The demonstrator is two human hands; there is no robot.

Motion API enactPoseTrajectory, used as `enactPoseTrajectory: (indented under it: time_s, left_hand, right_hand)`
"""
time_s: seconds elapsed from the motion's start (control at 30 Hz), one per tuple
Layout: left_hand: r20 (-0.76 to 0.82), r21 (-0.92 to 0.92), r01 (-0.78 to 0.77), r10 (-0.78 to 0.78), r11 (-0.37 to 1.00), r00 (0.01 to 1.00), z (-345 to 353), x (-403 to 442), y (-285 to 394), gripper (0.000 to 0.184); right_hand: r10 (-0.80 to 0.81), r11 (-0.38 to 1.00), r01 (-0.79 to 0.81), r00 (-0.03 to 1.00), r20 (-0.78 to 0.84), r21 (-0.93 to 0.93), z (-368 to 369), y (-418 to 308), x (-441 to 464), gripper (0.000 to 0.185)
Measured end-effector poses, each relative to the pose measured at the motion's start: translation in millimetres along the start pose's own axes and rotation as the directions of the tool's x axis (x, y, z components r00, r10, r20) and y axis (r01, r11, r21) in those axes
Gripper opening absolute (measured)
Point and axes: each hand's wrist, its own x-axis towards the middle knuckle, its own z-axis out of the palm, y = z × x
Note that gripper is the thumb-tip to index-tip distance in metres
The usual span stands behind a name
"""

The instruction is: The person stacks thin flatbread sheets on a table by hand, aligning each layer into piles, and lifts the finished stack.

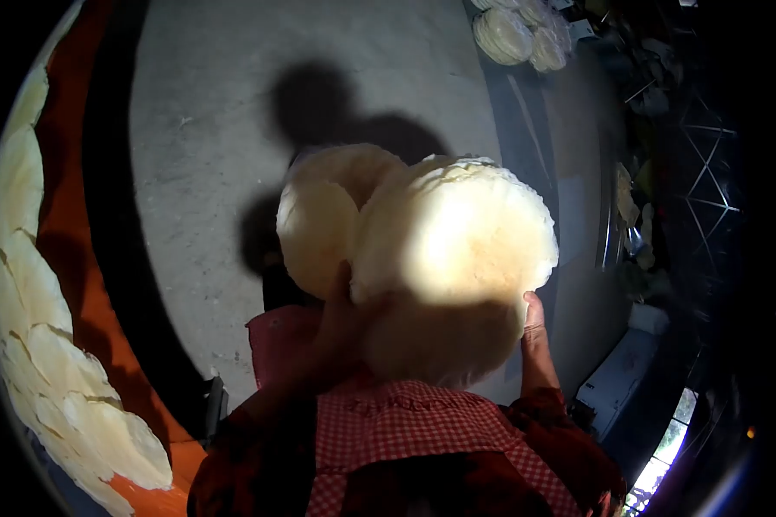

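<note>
A thick stack of pale, round flatbreads point(457, 250) is held in front of my body, its upper part brightly lit and its lower part in shadow. My right hand point(535, 317) grips the stack's right edge, with the thumb showing near the rim. My left hand point(343, 302) is at the left edge, mostly in shadow, its fingers partly hidden. Just left of it, more round flatbreads point(319, 237) overlap behind the stack. I cannot tell whether the left hand also supports these. A checked red-and-white apron point(414, 418) lies below the stack.
Along the left, overlapping flatbreads point(56, 345) lie on an orange surface point(69, 224) with a dark edge. Grey floor point(207, 155) stretches ahead. Bagged round stacks point(504, 36) sit at the far top right. A whitish box point(616, 388) stands low on the right.
</note>
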Motion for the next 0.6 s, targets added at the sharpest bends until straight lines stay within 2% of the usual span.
enactPoseTrajectory:
  time_s: [0.03,0.13,0.23,0.27,0.33,0.4,0.47,0.5,0.53,0.6]
  left_hand:
    - [-0.008,-0.031,0.055,-0.055,0.998,0.998,13,-10,0,0.073]
    - [-0.046,0.063,0.040,-0.037,0.997,0.998,14,-4,-11,0.072]
    - [-0.180,-0.024,0.213,-0.214,0.977,0.960,31,-25,21,0.069]
    - [-0.182,0.037,0.044,-0.036,0.998,0.983,23,-26,4,0.068]
    - [-0.174,0.192,-0.297,0.331,0.935,0.928,-3,-19,-43,0.066]
    - [-0.151,-0.019,-0.233,0.228,0.972,0.962,1,-58,5,0.065]
    - [-0.236,-0.099,-0.289,0.260,0.952,0.936,2,-93,20,0.059]
    - [-0.282,-0.133,-0.369,0.322,0.920,0.904,-2,-103,23,0.058]
    - [-0.327,-0.154,-0.443,0.377,0.883,0.867,-5,-117,28,0.056]
    - [-0.412,-0.178,-0.476,0.374,0.861,0.831,-22,-148,45,0.057]
  right_hand:
    - [-0.031,0.999,0.031,0.999,-0.011,-0.006,-4,-5,-10,0.060]
    - [-0.106,0.992,0.098,0.989,-0.107,-0.075,-10,-7,-3,0.056]
    - [-0.109,0.971,0.049,0.962,-0.249,-0.236,-55,-6,3,0.055]
    - [-0.093,0.949,0.011,0.964,-0.250,-0.314,-52,-2,14,0.056]
    - [-0.063,0.981,0.059,0.998,-0.016,-0.184,42,-19,8,0.062]
    - [-0.081,0.989,0.110,0.961,0.266,-0.097,99,-28,10,0.068]
    - [-0.045,0.982,0.110,0.926,0.375,-0.153,101,-34,39,0.072]
    - [0.010,0.987,0.047,0.936,0.353,-0.152,105,-43,59,0.072]
    - [-0.046,0.981,0.128,0.884,0.465,-0.145,142,-54,53,0.071]
    - [-0.003,0.973,0.122,0.854,0.520,-0.195,219,-62,28,0.067]
